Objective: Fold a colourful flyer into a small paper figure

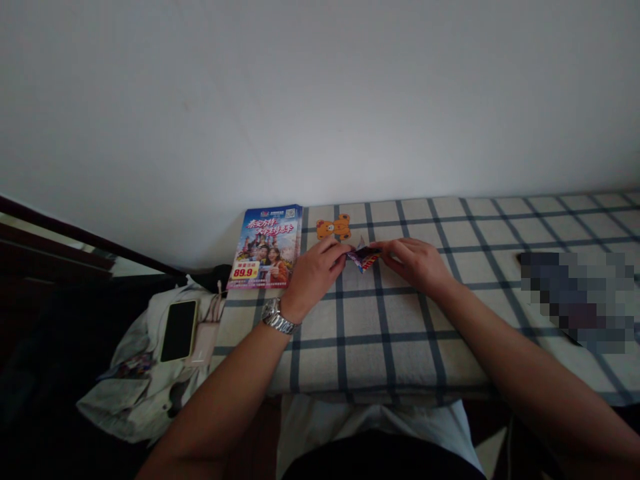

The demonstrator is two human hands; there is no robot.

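- Both hands: left hand (320, 270) and right hand (415, 265) have their fingers drawn in, each pinching one end of a folded paper (364, 259) above the cloth.
- Wall (320, 100): pale, behind the work surface.
- Checked cloth (360, 340): cream with dark blue lines, covering the surface.
- Light garment (127, 407): crumpled, at lower left.
- Pixelated object (575, 293): far right; contents cannot be read.
- Leaflet stack (265, 237): left of the left hand; title begins "泰安方特", price reads "89.9" in red on yellow, QR code at top right; smaller print illegible.
- Phone (179, 331): dark screen, pale yellow-green edge, on the garment.
- Wristwatch (273, 315): silver metal band, left wrist.
- Bear figure (327, 230): orange, just beyond the left hand.
- Folded paper: between the hands, point towards the wearer; colourful print, wording unreadable.
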